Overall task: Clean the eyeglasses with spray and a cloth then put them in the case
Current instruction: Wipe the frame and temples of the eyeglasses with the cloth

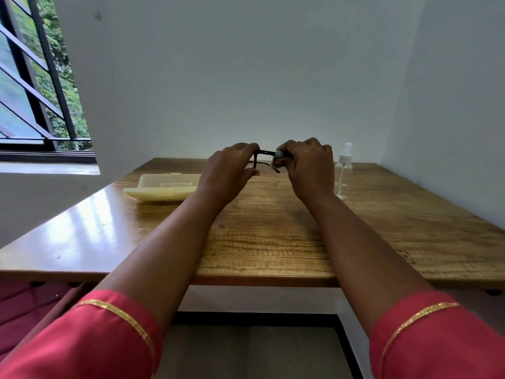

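Black eyeglasses (264, 157) held above table (273, 236) at frame center, left hand (228, 170) pinching frame's left end, right hand (307, 166) gripping pale cloth (278, 157) w/ fingers curled on right lens, open cream case (164, 187) center-left, clear spray bottle (343, 170) center-right, upright.

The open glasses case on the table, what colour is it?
Pale cream-yellow plastic glasses case, clearest in the head view.
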